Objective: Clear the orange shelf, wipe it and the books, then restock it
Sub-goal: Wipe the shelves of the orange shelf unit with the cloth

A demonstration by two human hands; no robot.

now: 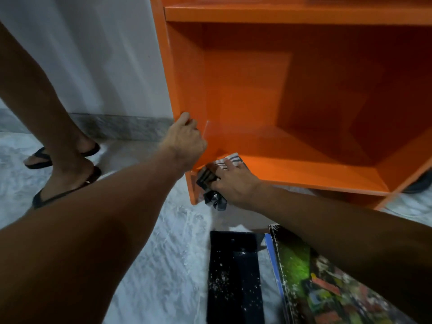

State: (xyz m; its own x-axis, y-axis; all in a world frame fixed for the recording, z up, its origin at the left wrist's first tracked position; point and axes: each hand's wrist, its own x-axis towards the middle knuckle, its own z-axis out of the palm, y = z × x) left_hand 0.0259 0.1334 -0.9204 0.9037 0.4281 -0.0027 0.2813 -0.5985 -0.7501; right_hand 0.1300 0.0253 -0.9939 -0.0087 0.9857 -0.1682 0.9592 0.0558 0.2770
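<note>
Left hand [184, 141] grips the front edge of the orange shelf's [304, 90] left side panel, fingers curled round it. Right hand [233, 183] grips the striped cloth [211, 177] and presses it on the front-left corner of the lower board, fingers spread over it. Shelf stands on the pale marble floor [163, 242], against the white wall [93, 54]. Second person's legs [58, 127] in black flip-flops stand left of the shelf, near the wall. Books lie flat on the floor in front of the shelf, under the right forearm: colourful book [311, 288], black book [233, 277] just beside it on the left, both flecked white. Cloth's dark end hangs over the board's front edge.
</note>
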